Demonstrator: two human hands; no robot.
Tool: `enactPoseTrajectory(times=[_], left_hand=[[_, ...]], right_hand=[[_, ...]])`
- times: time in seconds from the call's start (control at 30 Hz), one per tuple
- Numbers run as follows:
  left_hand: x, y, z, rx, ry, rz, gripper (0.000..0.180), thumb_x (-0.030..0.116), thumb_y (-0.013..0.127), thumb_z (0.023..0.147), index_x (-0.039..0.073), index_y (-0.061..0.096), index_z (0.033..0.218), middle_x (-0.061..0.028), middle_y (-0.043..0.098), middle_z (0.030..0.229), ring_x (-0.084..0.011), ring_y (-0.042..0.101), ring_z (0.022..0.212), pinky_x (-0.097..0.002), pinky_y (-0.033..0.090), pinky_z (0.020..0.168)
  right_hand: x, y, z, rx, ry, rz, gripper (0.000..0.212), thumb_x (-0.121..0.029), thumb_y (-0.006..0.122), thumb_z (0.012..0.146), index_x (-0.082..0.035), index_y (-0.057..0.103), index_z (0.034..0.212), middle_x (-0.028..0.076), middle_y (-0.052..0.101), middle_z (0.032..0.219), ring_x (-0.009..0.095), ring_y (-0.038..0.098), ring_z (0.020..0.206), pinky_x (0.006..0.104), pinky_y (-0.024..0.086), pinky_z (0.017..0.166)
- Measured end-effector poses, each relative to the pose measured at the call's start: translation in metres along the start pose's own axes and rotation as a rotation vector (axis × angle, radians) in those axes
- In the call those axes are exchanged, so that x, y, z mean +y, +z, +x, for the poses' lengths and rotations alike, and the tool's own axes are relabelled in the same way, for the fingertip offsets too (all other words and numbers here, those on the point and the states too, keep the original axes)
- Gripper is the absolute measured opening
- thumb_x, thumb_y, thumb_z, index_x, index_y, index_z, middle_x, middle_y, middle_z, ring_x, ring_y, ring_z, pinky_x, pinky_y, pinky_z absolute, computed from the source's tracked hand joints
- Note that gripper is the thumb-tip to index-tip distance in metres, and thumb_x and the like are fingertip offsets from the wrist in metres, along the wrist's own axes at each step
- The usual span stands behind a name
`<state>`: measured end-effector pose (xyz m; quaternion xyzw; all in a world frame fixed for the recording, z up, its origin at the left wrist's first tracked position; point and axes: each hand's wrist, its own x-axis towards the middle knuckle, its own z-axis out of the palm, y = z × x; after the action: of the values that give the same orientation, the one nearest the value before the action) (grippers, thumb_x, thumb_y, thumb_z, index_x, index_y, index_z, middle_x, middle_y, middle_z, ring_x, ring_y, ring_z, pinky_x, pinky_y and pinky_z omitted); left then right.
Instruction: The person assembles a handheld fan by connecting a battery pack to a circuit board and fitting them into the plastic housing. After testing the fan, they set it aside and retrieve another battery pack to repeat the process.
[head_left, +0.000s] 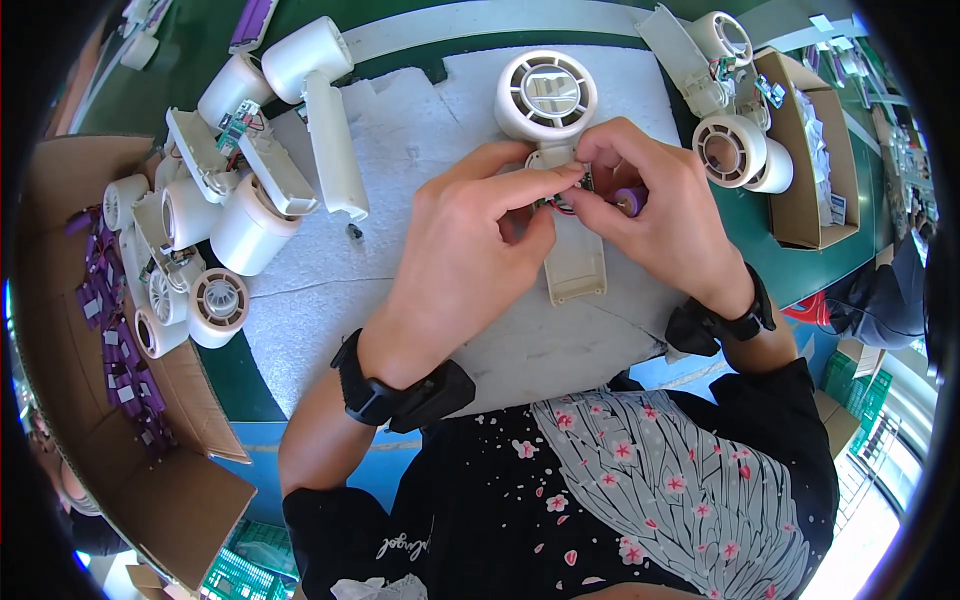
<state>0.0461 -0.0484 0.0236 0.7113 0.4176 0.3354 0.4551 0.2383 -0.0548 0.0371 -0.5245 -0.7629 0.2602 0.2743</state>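
Observation:
A white handheld fan lies on the pale foam mat [330, 275], its round fan head [507, 98] pointing away from me and its opened handle [577, 270] toward me. Over the top of the handle, my left hand [450, 235] is closed, thumb and fingertips pinching at a small circuit board [588, 181] with thin red and black wires. My right hand [665, 190] is closed around a purple battery [630, 201], and its fingertips meet the left ones at the board. Fingers cover most of the board and the wire ends.
Several white fan bodies [255, 225] with exposed boards are piled on the left; a loose handle half [335, 150] lies beside them. A cardboard box [190, 510] at far left holds purple batteries [120, 360]. More fan parts [727, 150] and another cardboard box [785, 215] stand at right.

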Motion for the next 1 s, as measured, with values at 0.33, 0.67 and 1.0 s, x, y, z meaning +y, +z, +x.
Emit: enactPoseTrajectory(times=[0.33, 0.67, 1.0], left_hand=[[-0.010, -0.004, 0.001, 0.115, 0.015, -0.053, 0.037, -0.007, 0.063, 0.075, 0.007, 0.071, 0.108, -0.0147, 0.064, 0.109, -0.0176, 0.068, 0.077, -0.0250, 0.055, 0.068], [-0.012, 0.004, 0.005, 0.171, 0.110, 0.045, 0.034, -0.004, 0.064, 0.074, 0.008, 0.072, 0.105, -0.0114, 0.066, 0.104, -0.0200, 0.064, 0.070, -0.0290, 0.051, 0.063], [-0.010, 0.003, 0.003, 0.289, 0.248, 0.420, 0.033, 0.001, 0.066, 0.070, 0.013, 0.073, 0.100, -0.0076, 0.067, 0.097, -0.0295, 0.055, 0.087, -0.0395, 0.044, 0.085]], right_hand=[[-0.007, -0.004, 0.002, 0.002, -0.184, -0.108, 0.042, -0.009, 0.083, 0.066, -0.003, 0.056, 0.097, 0.009, 0.056, 0.084, 0.022, 0.057, 0.072, 0.0308, 0.049, 0.067], [-0.011, -0.045, -0.004, -0.079, -0.158, -0.210, 0.026, -0.003, 0.078, 0.069, 0.001, 0.060, 0.088, 0.010, 0.060, 0.093, 0.027, 0.060, 0.078, 0.0340, 0.051, 0.072], [-0.009, -0.038, -0.018, -0.059, -0.082, -0.225, 0.016, 0.000, 0.073, 0.074, 0.002, 0.066, 0.088, 0.013, 0.067, 0.102, 0.026, 0.067, 0.081, 0.0328, 0.054, 0.074]])
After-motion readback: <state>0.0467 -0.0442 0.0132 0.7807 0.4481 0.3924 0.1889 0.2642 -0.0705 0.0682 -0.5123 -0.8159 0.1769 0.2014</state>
